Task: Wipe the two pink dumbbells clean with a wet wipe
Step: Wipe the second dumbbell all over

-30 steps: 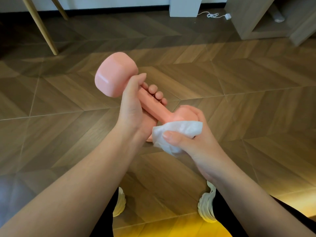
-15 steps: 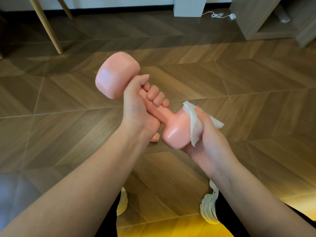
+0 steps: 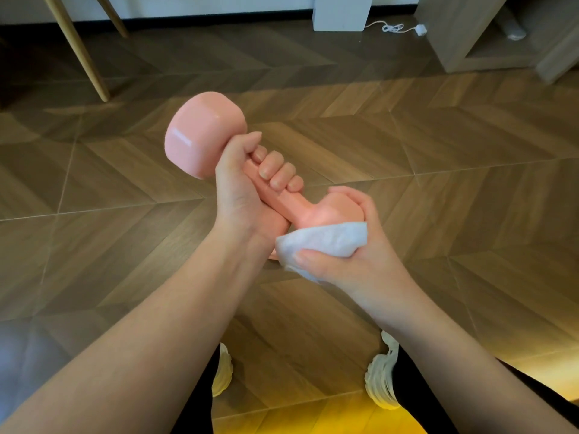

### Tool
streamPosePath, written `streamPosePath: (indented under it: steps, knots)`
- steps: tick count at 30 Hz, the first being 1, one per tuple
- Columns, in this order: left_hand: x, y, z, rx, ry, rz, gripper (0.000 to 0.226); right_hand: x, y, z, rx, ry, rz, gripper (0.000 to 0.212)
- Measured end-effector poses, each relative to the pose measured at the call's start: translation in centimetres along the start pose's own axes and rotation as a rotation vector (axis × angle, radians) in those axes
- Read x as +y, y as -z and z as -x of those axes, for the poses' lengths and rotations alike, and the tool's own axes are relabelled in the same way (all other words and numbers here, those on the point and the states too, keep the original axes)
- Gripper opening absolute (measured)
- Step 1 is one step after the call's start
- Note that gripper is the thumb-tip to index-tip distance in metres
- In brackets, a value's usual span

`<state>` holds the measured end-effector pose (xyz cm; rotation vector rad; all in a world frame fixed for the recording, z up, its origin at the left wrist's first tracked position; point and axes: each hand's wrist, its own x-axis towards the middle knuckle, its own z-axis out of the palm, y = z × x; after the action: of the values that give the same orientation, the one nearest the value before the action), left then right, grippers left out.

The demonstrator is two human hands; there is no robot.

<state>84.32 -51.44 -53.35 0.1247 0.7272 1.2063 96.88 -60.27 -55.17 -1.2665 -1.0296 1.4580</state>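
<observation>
Looking down, what is under you?

— A wooden floor (image 3: 438, 136), brown planks laid in a herringbone pattern, with a yellow glow along the near edge. My two pale shoes (image 3: 380, 380) stand on it, black trouser legs above them.

And the room around?

— At the far left a slanted light wooden leg (image 3: 78, 51) comes down to the floor. Along the back wall there is a white post (image 3: 341, 12), and just beside it a white cable (image 3: 394, 28) lies loose on the planks. In the far right corner sits a low wooden cabinet (image 3: 463, 32) with an open shelf.

Where is the dumbbell?

— The pink dumbbell (image 3: 203, 136) is in the air in front of me, off the floor and tilted: one head is up and to the left, the other lower and to the right, nearer me.

How do your hands hold it?

— My left hand (image 3: 241, 189) is clenched round the handle, fingers wrapped over it, thumb up against the upper head. That head sticks out clear beyond my fist. My right hand (image 3: 354, 255) cups the lower head, fingers curled over its far side, while my thumb presses a crumpled white wet wipe (image 3: 326, 242) against its near side. The wipe lies between my palm and the pink surface, and its loose corner touches my left wrist.
</observation>
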Motion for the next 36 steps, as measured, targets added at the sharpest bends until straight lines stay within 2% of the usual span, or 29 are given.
streamPosePath:
  steps: [2,5,8,12,14,17,18,21,25,27,32,36]
  knots:
    - [0.0,-0.1,-0.1,0.003,0.0,0.011,0.036,0.0,-0.1,0.1,0.019,0.055,0.058,0.076]
    - [0.0,-0.1,0.0,-0.022,-0.001,-0.008,0.036,-0.4,-0.1,-0.1,0.002,0.048,-0.054,0.061]
    - [0.1,-0.1,0.2,-0.069,-0.028,-0.061,0.037,-0.6,-0.3,-0.1,-0.003,-0.094,-0.364,0.047]
    - [0.2,-0.2,0.4,-0.117,-0.053,-0.072,0.035,-0.5,-0.3,-0.5,0.043,-0.23,-0.473,0.03]
    - [0.2,-0.1,0.5,-0.131,-0.067,-0.079,0.035,-0.4,0.0,-0.8,0.016,-0.33,-0.504,0.035]
    - [0.0,0.0,0.5,-0.113,-0.068,-0.079,0.035,-0.4,0.2,-0.5,-0.089,-0.439,-0.528,0.065]
    - [-0.2,0.0,0.5,-0.096,-0.065,-0.079,0.034,-0.3,0.1,-0.4,-0.106,-0.424,-0.521,0.07]
    - [-0.7,0.0,0.5,-0.017,-0.056,-0.07,0.034,-0.3,0.1,-0.2,-0.091,-0.223,-0.355,0.053]
    - [-1.1,0.2,0.2,0.09,-0.008,0.008,0.033,-0.4,0.3,-0.1,0.012,-0.038,-0.024,0.082]
    - [-1.1,0.3,0.0,0.112,-0.001,0.014,0.033,-0.1,0.2,0.0,0.015,0.004,0.025,0.083]
    - [-0.8,0.4,-0.2,0.105,-0.007,-0.011,0.032,0.4,-0.4,-0.2,0.082,-0.083,-0.229,0.063]
    - [-1.0,0.4,-0.2,0.082,-0.016,-0.045,0.032,0.6,-0.6,-0.4,0.163,-0.231,-0.372,0.034]
